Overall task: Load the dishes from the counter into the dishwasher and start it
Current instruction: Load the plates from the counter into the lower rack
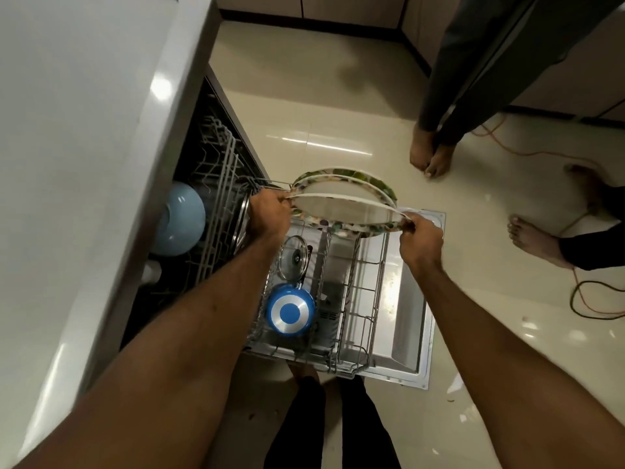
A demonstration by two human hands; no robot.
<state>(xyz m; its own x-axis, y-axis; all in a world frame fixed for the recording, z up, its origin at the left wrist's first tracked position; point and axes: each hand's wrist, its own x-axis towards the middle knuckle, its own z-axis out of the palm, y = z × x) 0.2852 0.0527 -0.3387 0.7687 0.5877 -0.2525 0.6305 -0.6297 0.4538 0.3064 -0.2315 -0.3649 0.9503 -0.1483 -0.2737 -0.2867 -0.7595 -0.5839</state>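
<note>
Two white plates with flowery rims stand on edge at the far end of the pulled-out lower rack. The nearer plate is pinched at its left rim by my left hand and at its right rim by my right hand. The farther plate stands just behind it. In the rack lie a glass lid and an upturned blue pan. A light blue bowl sits in the upper rack inside the dishwasher.
The open dishwasher door lies flat under the rack. The white counter runs along the left. Bare feet of two people stand on the tiled floor at the right, with orange cables lying nearby.
</note>
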